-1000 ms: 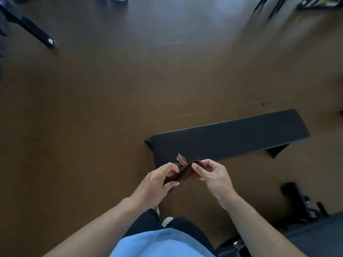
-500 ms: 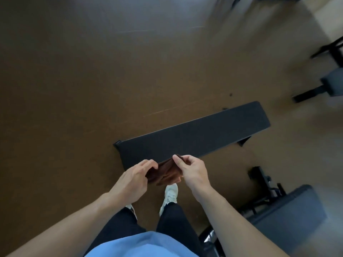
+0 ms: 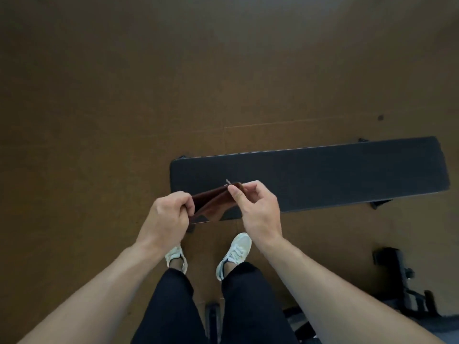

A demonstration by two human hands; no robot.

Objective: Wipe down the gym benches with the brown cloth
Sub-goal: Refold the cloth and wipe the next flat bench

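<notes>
A long black padded gym bench [image 3: 335, 175] lies flat across the floor in front of me, running from centre to the right edge. I hold the folded brown cloth [image 3: 211, 204] in the air above the bench's near left end. My left hand [image 3: 169, 214] grips the cloth's left side in a fist. My right hand [image 3: 258, 209] pinches its upper right corner between thumb and forefinger. The cloth hangs stretched between both hands and does not touch the bench.
The brown floor [image 3: 124, 95] stretches out ahead and to the left. My white shoes [image 3: 236, 252] stand just before the bench. Black metal gym equipment [image 3: 402, 289] sits at the lower right, and another dark frame part [image 3: 212, 319] lies between my legs.
The view has tilted down and swung, so the bench now lies more level and closer. My hands have drawn apart and lifted the cloth over the bench's near end.
</notes>
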